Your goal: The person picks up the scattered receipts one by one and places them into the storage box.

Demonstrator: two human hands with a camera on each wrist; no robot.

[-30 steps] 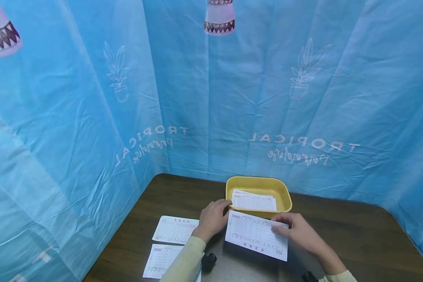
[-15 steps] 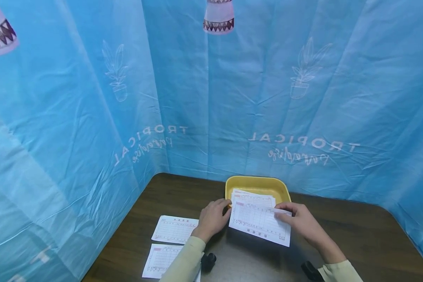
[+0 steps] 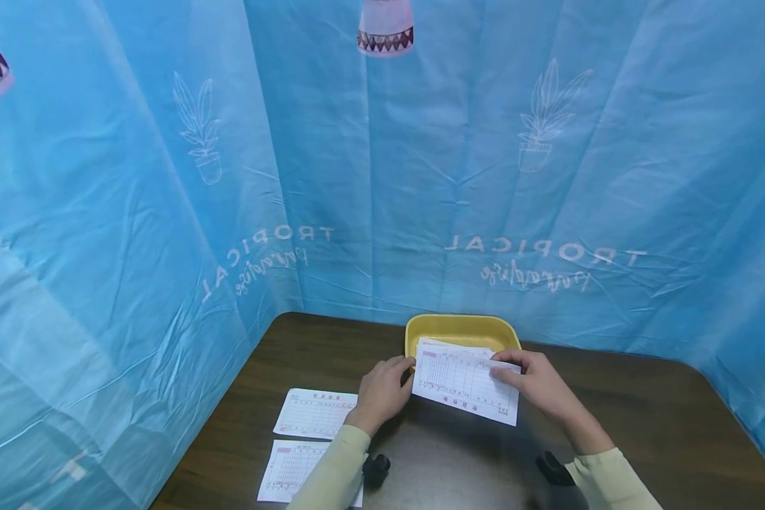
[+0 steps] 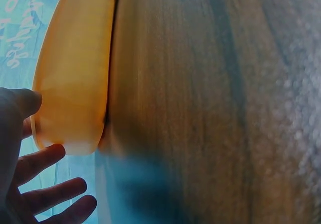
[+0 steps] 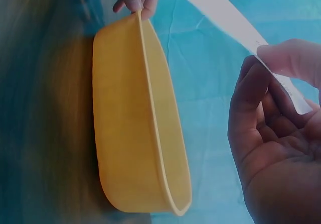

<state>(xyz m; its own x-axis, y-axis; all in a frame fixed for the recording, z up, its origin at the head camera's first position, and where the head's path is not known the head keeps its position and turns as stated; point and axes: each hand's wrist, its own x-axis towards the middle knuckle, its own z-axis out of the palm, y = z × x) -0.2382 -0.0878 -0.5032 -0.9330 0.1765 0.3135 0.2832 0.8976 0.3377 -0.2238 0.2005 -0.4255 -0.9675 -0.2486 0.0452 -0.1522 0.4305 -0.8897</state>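
Observation:
My right hand (image 3: 544, 386) pinches a white printed paper form (image 3: 462, 388) by its right edge, between thumb and fingers. In the head view the form overlaps the near side of a yellow plastic basin (image 3: 468, 326); the right wrist view shows it held above the rim. More paper forms (image 3: 443, 343) lie inside the basin, mostly covered by the held one. My left hand (image 3: 380, 397) grips the basin's rim at its left corner. In the left wrist view the thumb of this left hand (image 4: 25, 169) is on the rim and several fingers are spread.
On the dark wooden table (image 3: 637, 425), two paper forms lie at the left: an upper form (image 3: 312, 414) and a lower form (image 3: 290, 471), partly under my left sleeve (image 3: 334, 471). A blue printed curtain (image 3: 382, 177) surrounds the table at the back and sides.
My right hand has carried the form away from me, up to the basin, so it now covers more of the papers inside. The left hand stays at the basin's corner. The head view shifts slightly.

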